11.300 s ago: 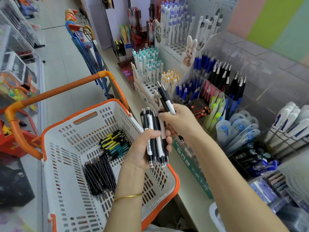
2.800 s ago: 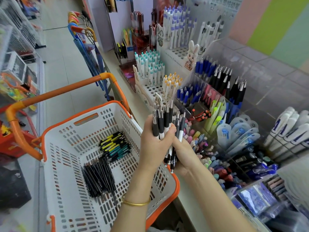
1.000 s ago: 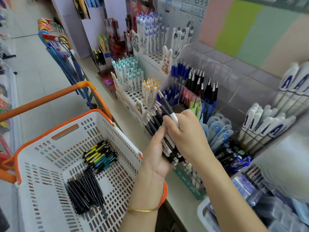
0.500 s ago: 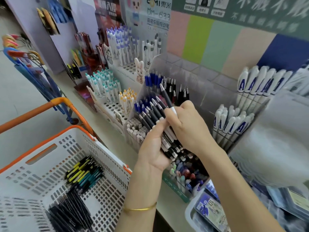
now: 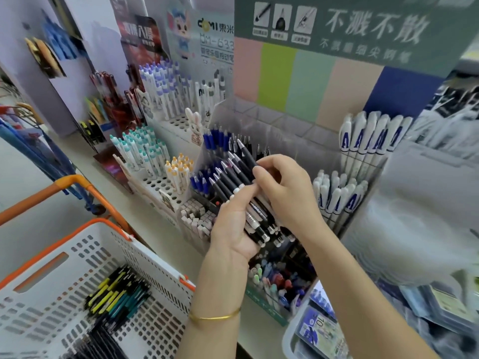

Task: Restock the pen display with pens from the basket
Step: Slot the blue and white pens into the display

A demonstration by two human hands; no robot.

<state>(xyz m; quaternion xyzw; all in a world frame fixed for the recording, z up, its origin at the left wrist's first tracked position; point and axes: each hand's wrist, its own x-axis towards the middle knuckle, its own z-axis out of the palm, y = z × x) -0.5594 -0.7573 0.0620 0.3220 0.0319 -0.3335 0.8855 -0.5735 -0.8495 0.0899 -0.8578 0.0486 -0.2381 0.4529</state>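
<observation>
My left hand (image 5: 234,229) grips a bundle of several black-and-white pens (image 5: 233,177), fanned with their clicker ends pointing up and left. My right hand (image 5: 283,190) pinches the topmost black pen (image 5: 246,155) of the bundle. Both hands hover in front of the clear tiered pen display (image 5: 272,125), which holds blue and black pens in its back rows. The white basket with an orange rim (image 5: 108,244) sits at lower left. Inside it lie yellow and teal pens (image 5: 116,294) and a pile of black pens (image 5: 96,340).
White pens with blue clips (image 5: 373,136) stand in a rack at right. White holed stands with teal-capped (image 5: 140,151) and yellow-capped pens (image 5: 178,169) are to the left. Coloured pens (image 5: 274,281) fill a low box under my hands. Packets lie in a tray (image 5: 318,332).
My view has tilted up and right, so the basket has dropped to the lower left. My hands with the pen bundle have risen closer to the display; my right hand still pinches the top pen.
</observation>
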